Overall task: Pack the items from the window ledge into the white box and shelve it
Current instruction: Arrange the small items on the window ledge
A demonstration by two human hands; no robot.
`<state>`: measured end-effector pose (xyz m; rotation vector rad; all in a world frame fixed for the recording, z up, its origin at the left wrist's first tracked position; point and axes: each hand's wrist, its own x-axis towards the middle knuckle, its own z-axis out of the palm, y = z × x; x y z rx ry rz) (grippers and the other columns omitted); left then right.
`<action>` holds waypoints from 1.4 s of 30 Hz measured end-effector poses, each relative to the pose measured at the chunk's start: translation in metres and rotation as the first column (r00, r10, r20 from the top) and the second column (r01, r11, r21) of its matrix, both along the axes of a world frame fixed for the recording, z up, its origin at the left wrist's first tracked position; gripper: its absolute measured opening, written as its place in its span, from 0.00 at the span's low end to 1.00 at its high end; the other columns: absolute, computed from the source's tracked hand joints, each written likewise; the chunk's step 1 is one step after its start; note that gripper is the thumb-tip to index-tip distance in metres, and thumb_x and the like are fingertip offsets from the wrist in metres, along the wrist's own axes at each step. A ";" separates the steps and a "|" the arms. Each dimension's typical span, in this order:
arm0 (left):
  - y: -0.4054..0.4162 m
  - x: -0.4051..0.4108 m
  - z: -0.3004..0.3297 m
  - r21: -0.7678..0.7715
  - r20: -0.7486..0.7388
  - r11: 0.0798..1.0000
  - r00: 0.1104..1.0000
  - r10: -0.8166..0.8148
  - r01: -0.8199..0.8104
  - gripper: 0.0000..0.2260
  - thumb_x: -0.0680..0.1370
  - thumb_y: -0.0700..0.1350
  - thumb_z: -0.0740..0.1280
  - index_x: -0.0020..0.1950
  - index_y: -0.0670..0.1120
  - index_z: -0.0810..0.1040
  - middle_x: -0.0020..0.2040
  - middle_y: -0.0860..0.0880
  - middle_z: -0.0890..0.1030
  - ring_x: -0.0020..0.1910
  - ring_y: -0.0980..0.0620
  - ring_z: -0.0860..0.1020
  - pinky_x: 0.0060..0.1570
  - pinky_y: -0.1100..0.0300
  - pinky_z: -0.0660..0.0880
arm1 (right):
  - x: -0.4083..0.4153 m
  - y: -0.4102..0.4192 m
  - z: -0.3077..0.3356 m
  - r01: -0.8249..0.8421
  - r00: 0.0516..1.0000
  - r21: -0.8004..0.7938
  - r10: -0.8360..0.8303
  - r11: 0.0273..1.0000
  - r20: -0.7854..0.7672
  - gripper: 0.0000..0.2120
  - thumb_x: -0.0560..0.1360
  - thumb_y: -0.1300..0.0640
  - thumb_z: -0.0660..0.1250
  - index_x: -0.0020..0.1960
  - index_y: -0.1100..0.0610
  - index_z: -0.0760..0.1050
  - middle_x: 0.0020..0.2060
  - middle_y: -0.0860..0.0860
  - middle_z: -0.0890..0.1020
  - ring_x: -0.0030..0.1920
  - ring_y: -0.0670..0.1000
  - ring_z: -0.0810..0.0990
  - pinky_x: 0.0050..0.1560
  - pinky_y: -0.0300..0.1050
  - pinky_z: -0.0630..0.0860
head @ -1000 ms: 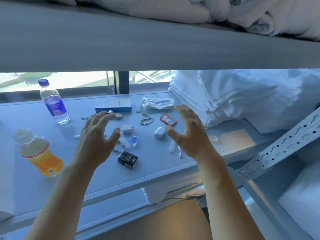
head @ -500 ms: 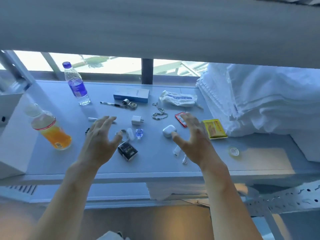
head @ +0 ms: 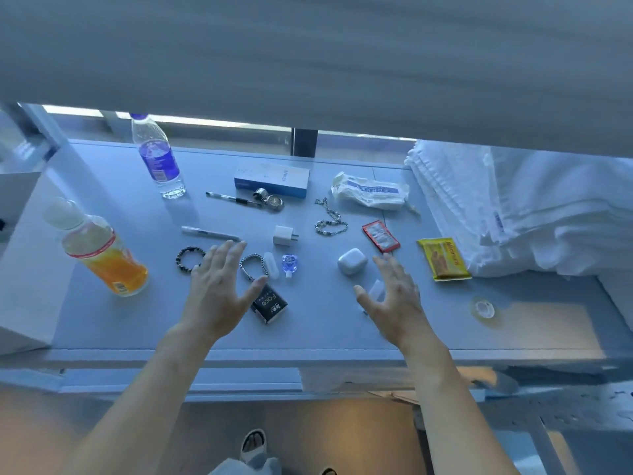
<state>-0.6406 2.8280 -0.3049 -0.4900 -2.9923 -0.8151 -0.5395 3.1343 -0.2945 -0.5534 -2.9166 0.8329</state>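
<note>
Small items lie scattered on the window ledge (head: 325,330). My left hand (head: 219,293) hovers open over a silver chain bracelet (head: 252,265) and the black "Face" packet (head: 269,303), beside a black bead bracelet (head: 188,258). My right hand (head: 394,296) hovers open, fingers spread, just right of the white earbud case (head: 352,261) and partly over a small white piece (head: 376,289). A white charger plug (head: 284,234), a small blue bottle (head: 289,264), a red sachet (head: 381,235) and a yellow packet (head: 443,258) lie around. The white box (head: 24,255) stands at the left edge.
An orange drink bottle (head: 102,252) and a water bottle (head: 157,159) stand on the left. A blue-white carton (head: 272,180), two pens, a watch (head: 272,200), a bead chain (head: 329,221), a mask pack (head: 370,192) and a tape roll (head: 483,308) lie about. Folded white towels (head: 513,207) fill the right. A shelf board (head: 308,63) overhangs.
My view has tilted down and shifted left, bringing the white box and floor into sight. Both hands stay open and have spread a little farther apart above the items.
</note>
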 end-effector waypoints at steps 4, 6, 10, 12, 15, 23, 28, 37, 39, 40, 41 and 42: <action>0.002 -0.011 -0.034 -0.037 0.078 0.996 0.994 -0.081 0.084 0.45 0.71 0.76 0.52 0.83 0.54 0.53 0.83 0.48 0.56 0.83 0.43 0.52 0.77 0.40 0.56 | 0.000 -0.007 -0.043 0.137 0.991 -0.021 -0.137 0.990 0.011 0.38 0.78 0.37 0.66 0.83 0.48 0.58 0.83 0.50 0.56 0.82 0.53 0.54 0.79 0.63 0.56; 0.003 -0.018 -0.051 -0.042 0.082 0.990 0.988 -0.129 0.133 0.46 0.71 0.77 0.52 0.84 0.56 0.50 0.84 0.49 0.54 0.83 0.44 0.51 0.77 0.40 0.55 | -0.004 -0.013 -0.058 0.212 0.977 -0.031 -0.212 0.977 0.002 0.38 0.78 0.38 0.67 0.83 0.49 0.58 0.83 0.52 0.57 0.83 0.53 0.54 0.79 0.63 0.55; 0.004 -0.021 -0.075 -0.034 0.070 0.977 0.975 -0.209 0.212 0.46 0.70 0.75 0.58 0.84 0.57 0.49 0.84 0.53 0.53 0.83 0.47 0.49 0.79 0.38 0.49 | -0.007 -0.023 -0.079 0.304 0.953 0.073 -0.304 0.950 -0.016 0.44 0.73 0.30 0.58 0.83 0.53 0.60 0.81 0.55 0.62 0.81 0.55 0.59 0.79 0.61 0.54; 0.004 -0.021 -0.079 -0.002 0.041 0.976 0.975 -0.219 0.220 0.46 0.70 0.75 0.60 0.83 0.57 0.50 0.83 0.53 0.54 0.83 0.48 0.49 0.79 0.38 0.49 | -0.014 -0.027 -0.082 0.318 0.948 0.083 -0.316 0.944 -0.040 0.47 0.70 0.27 0.54 0.83 0.51 0.58 0.82 0.53 0.61 0.81 0.54 0.58 0.79 0.63 0.54; 0.006 -0.027 -0.084 0.010 0.006 0.973 0.973 -0.232 0.232 0.46 0.71 0.74 0.61 0.83 0.57 0.51 0.83 0.52 0.55 0.83 0.48 0.50 0.79 0.38 0.49 | -0.028 -0.028 -0.088 0.306 0.952 0.082 -0.303 0.949 -0.043 0.48 0.69 0.25 0.54 0.84 0.47 0.54 0.83 0.51 0.57 0.82 0.54 0.57 0.79 0.66 0.53; 0.011 -0.035 -0.094 -0.039 -0.021 0.970 0.970 -0.242 0.242 0.44 0.72 0.74 0.61 0.83 0.57 0.50 0.83 0.50 0.55 0.83 0.46 0.50 0.78 0.36 0.50 | -0.067 -0.033 -0.098 0.196 0.976 0.059 -0.188 0.979 -0.112 0.44 0.71 0.27 0.60 0.82 0.41 0.55 0.82 0.48 0.58 0.81 0.52 0.59 0.77 0.69 0.53; 0.017 -0.042 -0.094 -0.061 -0.018 0.972 0.974 -0.227 0.226 0.43 0.72 0.73 0.61 0.83 0.59 0.51 0.83 0.51 0.56 0.83 0.46 0.50 0.79 0.37 0.49 | -0.084 -0.038 -0.097 0.095 0.990 0.159 -0.077 0.983 -0.116 0.39 0.71 0.28 0.60 0.78 0.43 0.62 0.79 0.46 0.63 0.77 0.52 0.66 0.74 0.65 0.61; 0.009 -0.044 -0.095 -0.088 -0.042 0.963 0.965 -0.259 0.255 0.42 0.72 0.71 0.62 0.82 0.56 0.57 0.83 0.50 0.59 0.82 0.45 0.54 0.79 0.41 0.53 | -0.090 -0.093 -0.103 -0.101 0.979 0.179 0.130 0.979 -0.159 0.36 0.74 0.30 0.62 0.78 0.43 0.63 0.78 0.47 0.64 0.74 0.53 0.69 0.72 0.56 0.65; 0.001 -0.037 -0.097 -0.083 -0.059 0.963 0.963 -0.262 0.257 0.42 0.72 0.71 0.62 0.83 0.55 0.57 0.82 0.50 0.59 0.82 0.45 0.54 0.79 0.42 0.53 | -0.085 -0.101 -0.103 -0.123 0.975 0.163 0.150 0.979 -0.162 0.36 0.74 0.30 0.62 0.78 0.42 0.62 0.79 0.47 0.62 0.74 0.53 0.68 0.73 0.55 0.64; -0.004 -0.032 -0.099 -0.082 -0.065 0.963 0.962 -0.264 0.259 0.42 0.73 0.71 0.62 0.83 0.55 0.57 0.82 0.50 0.59 0.82 0.45 0.54 0.79 0.43 0.53 | -0.081 -0.104 -0.104 -0.138 0.973 0.156 0.163 0.978 -0.162 0.36 0.74 0.30 0.63 0.78 0.42 0.61 0.79 0.46 0.62 0.74 0.53 0.68 0.73 0.54 0.63; -0.008 -0.028 -0.100 -0.082 -0.070 0.962 0.962 -0.265 0.259 0.42 0.73 0.71 0.62 0.83 0.55 0.57 0.82 0.50 0.60 0.82 0.45 0.54 0.80 0.43 0.53 | -0.078 -0.107 -0.104 -0.155 0.971 0.149 0.179 0.977 -0.160 0.35 0.75 0.31 0.63 0.78 0.41 0.61 0.80 0.46 0.61 0.75 0.54 0.68 0.74 0.54 0.62; -0.012 -0.024 -0.101 -0.082 -0.074 0.963 0.962 -0.263 0.257 0.42 0.73 0.72 0.62 0.83 0.54 0.57 0.82 0.50 0.60 0.82 0.45 0.55 0.80 0.44 0.53 | -0.075 -0.111 -0.104 -0.172 0.969 0.142 0.194 0.975 -0.156 0.35 0.75 0.32 0.63 0.78 0.41 0.60 0.80 0.46 0.60 0.75 0.54 0.67 0.74 0.54 0.62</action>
